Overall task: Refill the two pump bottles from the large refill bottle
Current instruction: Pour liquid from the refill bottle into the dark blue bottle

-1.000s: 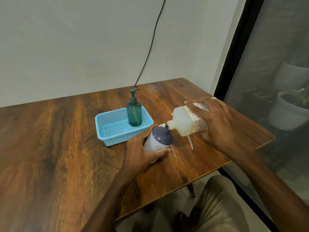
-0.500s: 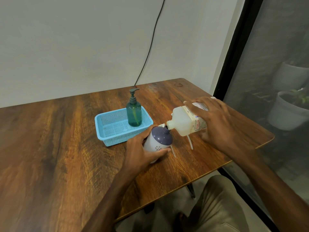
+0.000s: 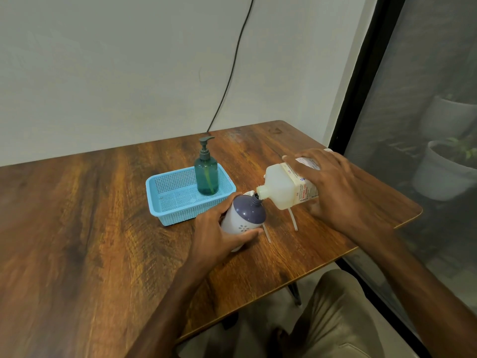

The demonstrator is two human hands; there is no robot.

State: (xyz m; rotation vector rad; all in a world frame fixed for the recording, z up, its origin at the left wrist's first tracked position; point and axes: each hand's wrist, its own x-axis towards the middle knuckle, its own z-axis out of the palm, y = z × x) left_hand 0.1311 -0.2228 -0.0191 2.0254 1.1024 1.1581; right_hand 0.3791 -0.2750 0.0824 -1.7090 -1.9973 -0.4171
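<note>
left hand [image 3: 216,235]: curled round tilted purple bottle [image 3: 246,219]
right hand [image 3: 333,188]: grips refill bottle [image 3: 281,188], spout at purple neck
table [image 3: 90,228]: wood grain; basket [image 3: 178,217] holding green pump bottle [image 3: 206,177] beyond left hand
wall [image 3: 116,73]: pale, black cable [image 3: 233,68]

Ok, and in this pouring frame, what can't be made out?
All in the head view:
- Fill level of the purple-topped bottle: its wall is opaque, and the left hand wraps its lower body.
- Any stream from the refill bottle: the two mouths meet, too small to tell.
- Refill bottle's label and rear end: covered by the right hand, print blurred.
- Heads of the white pump tubes: behind the bottles.
</note>
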